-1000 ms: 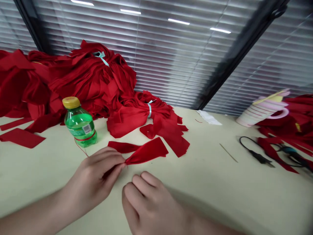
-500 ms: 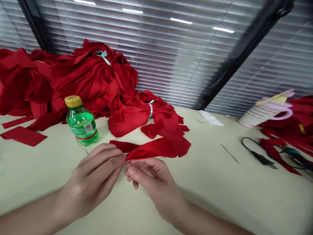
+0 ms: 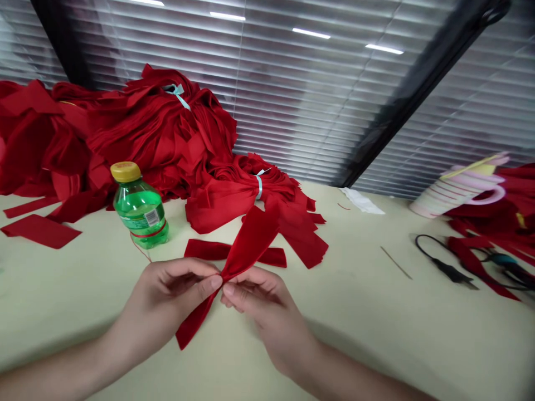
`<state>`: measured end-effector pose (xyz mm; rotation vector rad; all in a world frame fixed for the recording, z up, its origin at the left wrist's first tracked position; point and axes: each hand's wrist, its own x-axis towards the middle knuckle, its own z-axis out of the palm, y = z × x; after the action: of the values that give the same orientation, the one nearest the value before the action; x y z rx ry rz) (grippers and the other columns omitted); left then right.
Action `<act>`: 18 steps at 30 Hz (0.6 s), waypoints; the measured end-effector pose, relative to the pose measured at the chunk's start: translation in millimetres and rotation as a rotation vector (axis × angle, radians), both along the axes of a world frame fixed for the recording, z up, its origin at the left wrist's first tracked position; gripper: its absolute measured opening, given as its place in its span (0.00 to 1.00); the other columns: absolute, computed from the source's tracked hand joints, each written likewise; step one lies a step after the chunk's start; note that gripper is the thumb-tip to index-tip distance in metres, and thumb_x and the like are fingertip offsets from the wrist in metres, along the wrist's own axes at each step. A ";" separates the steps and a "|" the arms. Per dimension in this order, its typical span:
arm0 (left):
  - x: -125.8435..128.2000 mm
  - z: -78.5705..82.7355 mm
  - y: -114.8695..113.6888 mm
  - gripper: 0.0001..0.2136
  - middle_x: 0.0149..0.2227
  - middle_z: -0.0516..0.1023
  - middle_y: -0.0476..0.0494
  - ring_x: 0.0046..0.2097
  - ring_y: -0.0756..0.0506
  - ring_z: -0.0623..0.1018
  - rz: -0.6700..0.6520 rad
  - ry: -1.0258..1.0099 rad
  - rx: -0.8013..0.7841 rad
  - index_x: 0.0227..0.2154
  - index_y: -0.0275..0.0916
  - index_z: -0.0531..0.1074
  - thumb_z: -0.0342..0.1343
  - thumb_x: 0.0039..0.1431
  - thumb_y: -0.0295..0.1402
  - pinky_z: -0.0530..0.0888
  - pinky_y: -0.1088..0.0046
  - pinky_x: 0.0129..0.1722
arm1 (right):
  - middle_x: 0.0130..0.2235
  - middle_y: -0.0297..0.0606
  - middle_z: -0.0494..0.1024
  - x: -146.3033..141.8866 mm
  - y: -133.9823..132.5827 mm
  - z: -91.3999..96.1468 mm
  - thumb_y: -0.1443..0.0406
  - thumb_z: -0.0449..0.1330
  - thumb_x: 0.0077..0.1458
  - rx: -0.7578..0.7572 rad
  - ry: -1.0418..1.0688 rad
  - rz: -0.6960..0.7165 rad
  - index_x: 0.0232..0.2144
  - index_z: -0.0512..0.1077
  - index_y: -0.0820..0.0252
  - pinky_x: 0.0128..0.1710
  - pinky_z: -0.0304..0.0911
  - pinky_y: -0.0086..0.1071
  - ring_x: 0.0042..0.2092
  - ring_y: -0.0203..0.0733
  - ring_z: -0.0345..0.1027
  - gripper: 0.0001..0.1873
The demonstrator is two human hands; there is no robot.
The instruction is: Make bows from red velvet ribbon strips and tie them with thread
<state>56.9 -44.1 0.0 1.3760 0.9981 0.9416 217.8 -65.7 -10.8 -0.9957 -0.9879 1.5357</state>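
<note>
Head view: a cream table (image 3: 368,340) is seen from above, its far edge set against window blinds (image 3: 292,94).
Left hand (image 3: 165,301): thumb and fingers are closed in a pinch on a red felt strip (image 3: 248,239).
Right hand (image 3: 267,314): thumb and fingers are likewise pinched on the strip, just beside the left thumb.
Strip position: it is held between the hands above the table, one end raised, the other hanging toward the tabletop.
Bottle: a plastic bottle (image 3: 140,209), yellow-capped and holding green liquid, is stood upright left of the hands.
Cups: a pink-and-white cup stack (image 3: 457,192) is laid on its side near the far edge.
Fabric: a red felt pile (image 3: 159,139) is heaped along the far edge.
Open room: tabletop is left between the right hand and a black cord (image 3: 443,267).
</note>
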 end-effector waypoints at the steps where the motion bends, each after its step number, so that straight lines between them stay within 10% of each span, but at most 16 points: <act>1: 0.0 -0.2 1.3 0.04 0.30 0.81 0.48 0.33 0.48 0.78 -0.020 -0.054 -0.082 0.30 0.42 0.79 0.63 0.52 0.34 0.75 0.78 0.34 | 0.23 0.31 0.73 0.5 0.2 -0.3 0.61 0.68 0.42 -0.007 -0.005 0.003 0.24 0.75 0.59 0.32 0.61 0.30 0.28 0.33 0.64 0.08; 13: -2.9 6.6 2.3 0.05 0.23 0.79 0.49 0.26 0.54 0.74 -0.332 -0.377 -0.697 0.23 0.38 0.79 0.69 0.41 0.27 0.69 0.83 0.27 | 0.26 0.33 0.74 30.0 13.9 14.1 0.65 0.71 0.36 0.216 -0.145 0.366 0.25 0.75 0.61 0.34 0.62 0.34 0.28 0.35 0.65 0.11; 18: -3.4 5.5 -5.8 0.09 0.25 0.77 0.46 0.29 0.49 0.74 -0.415 -0.254 -0.618 0.21 0.36 0.78 0.71 0.34 0.31 0.71 0.76 0.31 | 0.25 0.29 0.73 30.8 12.3 11.6 0.68 0.73 0.31 0.244 -0.100 0.398 0.25 0.74 0.60 0.30 0.61 0.30 0.28 0.33 0.64 0.14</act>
<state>53.5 -49.9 5.5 0.8628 0.6878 0.4242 248.5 -53.4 0.8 -0.7374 -1.4735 1.6434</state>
